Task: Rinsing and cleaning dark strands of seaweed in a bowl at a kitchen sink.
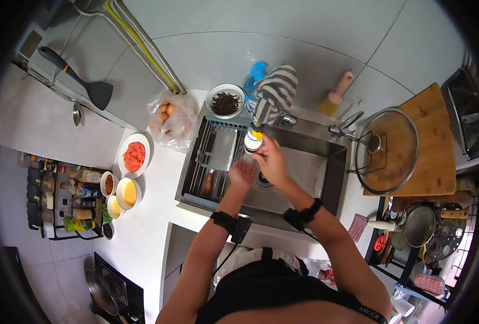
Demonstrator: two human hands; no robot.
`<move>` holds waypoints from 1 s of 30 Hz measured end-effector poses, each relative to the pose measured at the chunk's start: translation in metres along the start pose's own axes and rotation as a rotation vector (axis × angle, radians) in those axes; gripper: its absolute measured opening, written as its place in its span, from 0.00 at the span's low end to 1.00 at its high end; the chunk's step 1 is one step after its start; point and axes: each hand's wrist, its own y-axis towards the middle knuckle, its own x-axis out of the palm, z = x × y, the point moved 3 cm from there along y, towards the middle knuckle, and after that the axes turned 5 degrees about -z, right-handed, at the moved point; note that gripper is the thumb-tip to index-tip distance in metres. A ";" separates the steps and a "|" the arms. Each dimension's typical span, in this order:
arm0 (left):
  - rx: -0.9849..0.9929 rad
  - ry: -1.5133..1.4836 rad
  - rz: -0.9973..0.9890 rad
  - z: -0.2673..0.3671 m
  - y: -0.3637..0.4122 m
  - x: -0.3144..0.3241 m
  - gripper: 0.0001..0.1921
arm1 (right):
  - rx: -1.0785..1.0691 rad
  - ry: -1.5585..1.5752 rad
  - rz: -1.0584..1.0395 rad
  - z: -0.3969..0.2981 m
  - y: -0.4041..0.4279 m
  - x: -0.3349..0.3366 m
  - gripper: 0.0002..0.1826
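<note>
Over the stainless steel sink, my left hand is held palm up with its fingers apart, holding nothing I can see. My right hand is raised beside the white faucet head, fingers at its right side; whether they grip it cannot be told. A striped cloth is wrapped around the faucet above. A cleaver with a wooden handle lies on the drying rack at the sink's left. Below the hands shows the round drain.
Left counter: a plate of chopped red food, a bag of eggs, a bowl of yellow liquid. Behind the sink: a bowl of dark strips, a blue bottle. Right: a glass lid before a wooden board.
</note>
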 end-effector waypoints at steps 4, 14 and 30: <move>-0.017 0.048 0.038 0.004 -0.007 -0.024 0.27 | 0.089 -0.007 0.038 0.074 -0.002 -0.040 0.18; -0.143 0.209 0.115 0.020 -0.034 -0.055 0.26 | 0.569 -0.022 0.061 0.209 0.143 -0.086 0.36; 1.264 1.812 -0.094 0.210 0.092 0.086 0.04 | 0.685 -0.099 0.049 0.065 -0.151 -0.119 0.13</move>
